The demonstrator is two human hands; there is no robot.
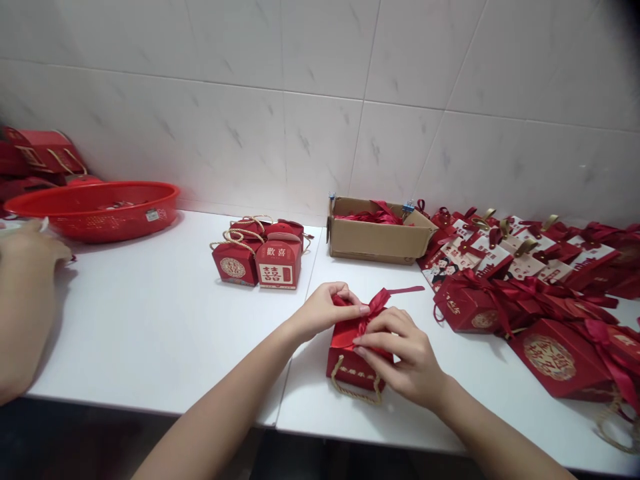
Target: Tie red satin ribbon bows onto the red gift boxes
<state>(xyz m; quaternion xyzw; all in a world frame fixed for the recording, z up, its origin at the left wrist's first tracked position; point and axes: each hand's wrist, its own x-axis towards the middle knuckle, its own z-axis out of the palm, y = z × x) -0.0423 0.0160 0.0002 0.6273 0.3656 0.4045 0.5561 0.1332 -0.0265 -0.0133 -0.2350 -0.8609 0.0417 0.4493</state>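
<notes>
A red gift box (pixel 350 368) with gold lettering and a gold rope handle (pixel 356 392) stands near the table's front edge. On its top is a dark red satin ribbon (pixel 379 305), gathered into loops, with one tail lying out to the right. My left hand (pixel 334 310) is closed on the ribbon from the left, thumb and fingers pinching it. From the right, my right hand (pixel 400 350) also pinches the ribbon just above the box lid. The exact shape of the knot is hidden behind my fingers.
Small red boxes (pixel 280 267) with rope handles stand left of centre. A cardboard box (pixel 380 248) holds red ribbons. Many finished-looking red boxes (pixel 545 353) crowd the right side. A red plastic basket (pixel 120 223) and another person's arm (pixel 25 300) are at left.
</notes>
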